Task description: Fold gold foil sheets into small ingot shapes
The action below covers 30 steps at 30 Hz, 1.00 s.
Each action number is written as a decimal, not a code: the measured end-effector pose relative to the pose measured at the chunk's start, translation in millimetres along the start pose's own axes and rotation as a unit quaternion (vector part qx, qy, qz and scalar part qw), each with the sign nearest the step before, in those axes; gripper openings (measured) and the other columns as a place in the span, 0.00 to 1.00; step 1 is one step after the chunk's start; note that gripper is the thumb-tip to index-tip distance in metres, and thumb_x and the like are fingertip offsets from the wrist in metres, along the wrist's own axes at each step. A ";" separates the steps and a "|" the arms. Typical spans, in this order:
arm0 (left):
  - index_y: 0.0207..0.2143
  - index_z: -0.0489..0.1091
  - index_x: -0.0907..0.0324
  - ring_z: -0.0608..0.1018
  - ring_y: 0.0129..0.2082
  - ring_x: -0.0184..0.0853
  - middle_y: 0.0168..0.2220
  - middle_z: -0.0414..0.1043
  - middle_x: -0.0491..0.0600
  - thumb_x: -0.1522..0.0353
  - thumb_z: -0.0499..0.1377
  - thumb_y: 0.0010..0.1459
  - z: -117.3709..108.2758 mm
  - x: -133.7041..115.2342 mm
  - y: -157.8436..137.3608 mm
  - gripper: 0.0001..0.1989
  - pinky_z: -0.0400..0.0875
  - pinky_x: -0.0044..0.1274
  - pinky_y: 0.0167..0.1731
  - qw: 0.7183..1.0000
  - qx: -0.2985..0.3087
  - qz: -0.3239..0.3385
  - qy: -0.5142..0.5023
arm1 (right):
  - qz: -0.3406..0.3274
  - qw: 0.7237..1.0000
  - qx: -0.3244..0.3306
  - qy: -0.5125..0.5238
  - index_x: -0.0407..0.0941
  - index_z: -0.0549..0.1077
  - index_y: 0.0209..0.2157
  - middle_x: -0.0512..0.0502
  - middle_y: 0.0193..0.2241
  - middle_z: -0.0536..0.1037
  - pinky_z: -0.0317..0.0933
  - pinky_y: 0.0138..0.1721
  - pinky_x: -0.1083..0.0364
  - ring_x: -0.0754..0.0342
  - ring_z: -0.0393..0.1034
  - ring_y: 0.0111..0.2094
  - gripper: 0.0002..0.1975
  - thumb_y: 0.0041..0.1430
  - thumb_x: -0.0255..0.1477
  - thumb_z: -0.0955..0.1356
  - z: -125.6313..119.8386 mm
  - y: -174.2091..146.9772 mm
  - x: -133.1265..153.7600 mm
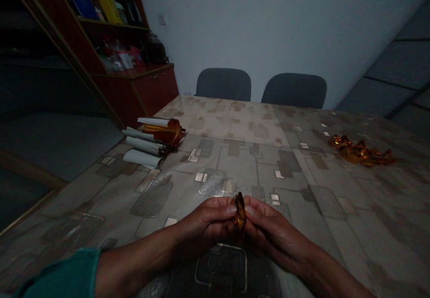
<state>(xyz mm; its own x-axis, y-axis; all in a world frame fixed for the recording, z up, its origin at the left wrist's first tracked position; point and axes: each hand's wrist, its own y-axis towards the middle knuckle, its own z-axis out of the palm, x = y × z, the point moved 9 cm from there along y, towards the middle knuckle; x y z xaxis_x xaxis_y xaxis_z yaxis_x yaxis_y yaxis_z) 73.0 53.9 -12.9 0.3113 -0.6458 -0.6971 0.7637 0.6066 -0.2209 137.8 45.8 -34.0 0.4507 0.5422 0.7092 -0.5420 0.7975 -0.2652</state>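
Note:
A small folded piece of shiny gold foil paper is pinched upright between both hands above the near part of the table. My left hand grips its left side, thumb on top and fingers curled beneath. On the other side my right hand holds it the same way, with thumb and fingertips closed on the edge. The foil's lower end is partly hidden by the fingers. To the right lies a row of several folded gold foil pieces. Curled foil sheets with pale backs rest in a stack at the left.
The table has a patterned cover. Two dark chairs stand at its far side, against a pale wall. At the back left is a reddish wooden cabinet with shelves of bags and boxes. The room is dim.

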 end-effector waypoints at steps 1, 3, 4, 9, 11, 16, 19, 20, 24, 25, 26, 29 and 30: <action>0.41 0.74 0.65 0.78 0.33 0.35 0.34 0.77 0.55 0.62 0.64 0.57 -1.8 0.9 -0.1 0.15 0.68 0.26 0.39 1.000 -0.006 0.000 0.009 | 0.001 1.000 0.000 -0.003 0.43 0.73 0.40 0.55 0.21 0.67 0.59 0.25 0.63 0.63 0.59 0.20 0.11 0.62 0.36 0.71 0.2 0.2 -0.2; 0.39 0.73 0.64 0.78 0.32 0.35 0.33 0.77 0.53 0.63 0.66 0.55 -6.3 2.5 -0.3 0.14 0.68 0.26 0.37 0.999 -0.022 0.007 0.026 | 0.003 1.000 -0.002 -0.008 0.43 0.73 0.40 0.56 0.21 0.67 0.57 0.22 0.64 0.63 0.57 0.19 0.12 0.62 0.37 0.71 1.0 0.5 -0.6; 0.38 0.72 0.63 0.78 0.31 0.34 0.32 0.77 0.52 0.63 0.66 0.55 -8.4 3.1 -0.3 0.13 0.68 0.25 0.36 0.999 -0.030 0.011 0.034 | 0.002 1.000 -0.003 -0.009 0.43 0.72 0.39 0.56 0.21 0.67 0.56 0.21 0.64 0.64 0.57 0.18 0.12 0.62 0.37 0.71 1.5 0.5 -0.5; 0.36 0.72 0.64 0.76 0.27 0.31 0.29 0.76 0.51 0.63 0.65 0.55 -16.7 4.2 0.6 0.13 0.64 0.21 0.29 0.995 -0.076 0.032 0.059 | -0.005 1.000 -0.006 -0.013 0.44 0.70 0.35 0.55 0.21 0.68 0.56 0.21 0.64 0.63 0.60 0.20 0.12 0.60 0.37 0.72 4.0 0.1 1.3; 0.34 0.72 0.64 0.75 0.26 0.31 0.28 0.75 0.50 0.62 0.65 0.54 -17.8 5.2 1.6 0.13 0.64 0.21 0.28 0.994 -0.082 0.038 0.056 | -0.003 1.000 0.000 -0.016 0.43 0.70 0.34 0.55 0.21 0.68 0.56 0.20 0.64 0.63 0.60 0.20 0.13 0.60 0.38 0.72 4.9 0.2 1.0; 0.38 0.70 0.62 0.78 0.29 0.35 0.30 0.76 0.51 0.62 0.65 0.55 -20.0 7.1 0.8 0.14 0.67 0.23 0.30 0.995 -0.084 0.043 0.044 | 0.002 1.000 0.001 -0.014 0.43 0.70 0.35 0.55 0.21 0.68 0.58 0.20 0.64 0.62 0.60 0.19 0.13 0.59 0.38 0.72 1.4 0.8 -1.4; 0.40 0.71 0.62 0.79 0.31 0.36 0.31 0.77 0.52 0.62 0.64 0.56 -15.4 4.9 -1.4 0.14 0.68 0.24 0.33 0.996 -0.069 0.035 0.039 | -0.001 1.000 -0.009 -0.016 0.43 0.71 0.36 0.54 0.22 0.69 0.58 0.21 0.64 0.63 0.61 0.20 0.13 0.60 0.38 0.72 -2.0 1.0 -2.1; 0.40 0.71 0.63 0.79 0.32 0.37 0.32 0.77 0.53 0.61 0.63 0.58 -11.6 3.8 -1.8 0.14 0.69 0.25 0.34 0.997 -0.055 0.031 0.037 | -0.002 1.000 -0.009 -0.017 0.42 0.72 0.36 0.54 0.22 0.69 0.58 0.21 0.64 0.63 0.61 0.20 0.12 0.60 0.37 0.72 -2.2 1.0 -2.2; 0.39 0.73 0.64 0.80 0.33 0.36 0.33 0.78 0.55 0.61 0.60 0.61 -2.2 1.3 -2.1 0.14 0.70 0.26 0.37 0.999 -0.025 0.018 0.034 | 0.006 1.000 -0.008 -0.026 0.42 0.72 0.37 0.53 0.23 0.70 0.57 0.21 0.64 0.63 0.60 0.19 0.12 0.62 0.38 0.71 -1.7 0.6 -3.6; 0.39 0.73 0.64 0.80 0.32 0.36 0.33 0.78 0.55 0.61 0.60 0.61 -1.2 1.8 -1.9 0.14 0.70 0.25 0.36 0.999 -0.020 0.016 0.036 | 0.006 1.000 -0.010 -0.028 0.42 0.72 0.37 0.52 0.24 0.71 0.58 0.22 0.64 0.63 0.61 0.20 0.13 0.61 0.38 0.71 -1.9 0.5 -3.7; 0.39 0.73 0.64 0.80 0.32 0.36 0.32 0.78 0.55 0.60 0.61 0.60 -1.4 2.3 -1.6 0.14 0.70 0.25 0.36 0.999 -0.020 0.016 0.038 | 0.006 1.000 -0.012 -0.029 0.42 0.73 0.37 0.52 0.25 0.71 0.58 0.22 0.64 0.63 0.61 0.20 0.13 0.61 0.38 0.72 -2.1 0.3 -3.8; 0.37 0.72 0.63 0.79 0.31 0.36 0.32 0.78 0.54 0.59 0.64 0.57 -8.0 3.8 -1.1 0.15 0.70 0.25 0.34 0.998 -0.040 0.030 0.035 | 0.000 1.000 -0.016 -0.025 0.42 0.72 0.37 0.53 0.24 0.71 0.57 0.22 0.64 0.63 0.61 0.20 0.13 0.60 0.38 0.72 -2.4 0.0 -3.8; 0.37 0.72 0.63 0.79 0.30 0.36 0.32 0.78 0.53 0.59 0.64 0.56 -11.0 4.9 -0.9 0.15 0.70 0.25 0.34 0.998 -0.049 0.034 0.036 | -0.001 1.000 -0.018 -0.024 0.43 0.72 0.36 0.53 0.24 0.71 0.57 0.22 0.64 0.63 0.62 0.20 0.13 0.60 0.38 0.72 -2.6 -0.1 -3.9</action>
<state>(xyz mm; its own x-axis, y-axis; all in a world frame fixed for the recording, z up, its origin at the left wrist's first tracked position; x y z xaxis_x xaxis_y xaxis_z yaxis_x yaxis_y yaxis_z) 67.7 55.3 -23.6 0.3159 -0.5696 -0.7588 0.6821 0.6923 -0.2356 138.0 44.3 -38.5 0.4161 0.5276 0.7406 -0.5144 0.8082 -0.2868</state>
